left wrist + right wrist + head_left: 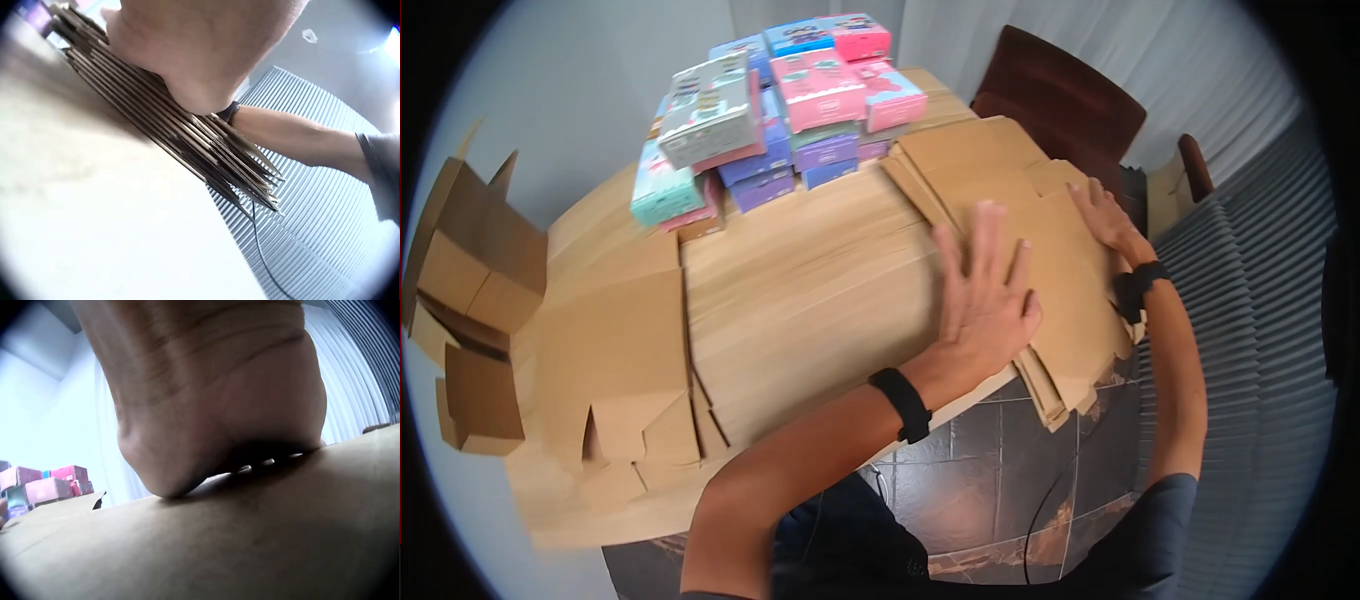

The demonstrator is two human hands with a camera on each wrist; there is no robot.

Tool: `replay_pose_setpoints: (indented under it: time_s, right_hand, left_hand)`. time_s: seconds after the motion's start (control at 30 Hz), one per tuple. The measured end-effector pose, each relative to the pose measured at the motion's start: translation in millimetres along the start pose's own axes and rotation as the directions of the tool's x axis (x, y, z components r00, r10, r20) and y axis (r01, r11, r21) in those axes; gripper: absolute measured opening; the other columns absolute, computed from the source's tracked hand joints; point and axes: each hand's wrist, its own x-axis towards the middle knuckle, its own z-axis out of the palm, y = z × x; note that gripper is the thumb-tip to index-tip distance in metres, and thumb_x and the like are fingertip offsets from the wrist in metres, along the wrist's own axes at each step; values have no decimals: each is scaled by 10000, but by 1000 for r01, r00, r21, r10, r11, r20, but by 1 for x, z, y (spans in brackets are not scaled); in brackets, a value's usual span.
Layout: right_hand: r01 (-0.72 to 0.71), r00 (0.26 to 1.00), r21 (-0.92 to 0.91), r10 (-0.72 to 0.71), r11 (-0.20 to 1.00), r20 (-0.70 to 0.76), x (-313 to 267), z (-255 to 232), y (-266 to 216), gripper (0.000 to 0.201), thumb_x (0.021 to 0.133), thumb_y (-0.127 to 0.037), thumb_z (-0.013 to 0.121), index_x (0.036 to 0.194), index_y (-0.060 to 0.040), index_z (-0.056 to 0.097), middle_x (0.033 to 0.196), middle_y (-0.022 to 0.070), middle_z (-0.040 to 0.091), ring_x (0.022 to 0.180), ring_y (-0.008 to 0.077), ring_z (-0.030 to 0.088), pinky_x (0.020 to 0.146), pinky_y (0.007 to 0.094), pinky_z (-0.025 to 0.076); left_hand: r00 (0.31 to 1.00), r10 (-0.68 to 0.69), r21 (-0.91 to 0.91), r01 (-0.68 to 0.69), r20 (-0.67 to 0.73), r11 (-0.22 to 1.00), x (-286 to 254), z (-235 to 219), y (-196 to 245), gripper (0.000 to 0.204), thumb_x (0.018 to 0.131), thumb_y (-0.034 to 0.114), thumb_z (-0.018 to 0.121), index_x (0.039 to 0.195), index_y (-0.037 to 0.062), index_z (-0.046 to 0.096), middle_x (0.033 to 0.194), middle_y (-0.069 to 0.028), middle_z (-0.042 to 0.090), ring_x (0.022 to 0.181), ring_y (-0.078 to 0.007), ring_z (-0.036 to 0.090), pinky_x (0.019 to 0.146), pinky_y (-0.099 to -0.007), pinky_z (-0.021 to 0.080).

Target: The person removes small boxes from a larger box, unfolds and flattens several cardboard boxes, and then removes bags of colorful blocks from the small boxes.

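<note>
A stack of flattened cardboard boxes (1060, 240) lies at the right end of the wooden table, its many layered edges (169, 119) showing in the left wrist view. My left hand (985, 300), fingers spread and straight, is at the stack's left side and slightly blurred. On the far right edge of the stack, my right hand (1108, 215) rests with its fingers extended. The right wrist view shows the heel of that hand (219, 425) down on the top cardboard sheet (250, 531). Neither hand grips anything.
Colourful small boxes (815, 90) are piled at the table's back. Another flattened cardboard piece (615, 340) lies on the left of the table (800, 280). An opened carton (485, 250) stands at the far left. Behind the stack is a dark red chair (1060, 95).
</note>
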Motion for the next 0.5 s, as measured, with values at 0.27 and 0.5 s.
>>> replay_pose_setpoints:
  time_s: [0.27,0.5]
  right_hand:
    - [209,969,-388,-243,898,-40,-28,30,-26,844,1036,-709,277,1675,-164,192,1740,190,112,1588,445,133,1190,748,160]
    - [132,991,-162,-135,978,-5,-84,19,-74,781,1061,-657,264,1686,-202,150,1745,181,96,1601,436,61,1211,732,96]
  left_hand:
    - [982,162,18,-164,99,986,5,6,-8,620,1060,375,407,1540,-16,444,1631,-219,366,1553,-373,261,1267,-599,126]
    - [966,221,-14,-221,132,975,8,6,-19,627,1058,411,429,1524,-9,459,1599,-194,424,1553,-362,264,1259,-575,154]
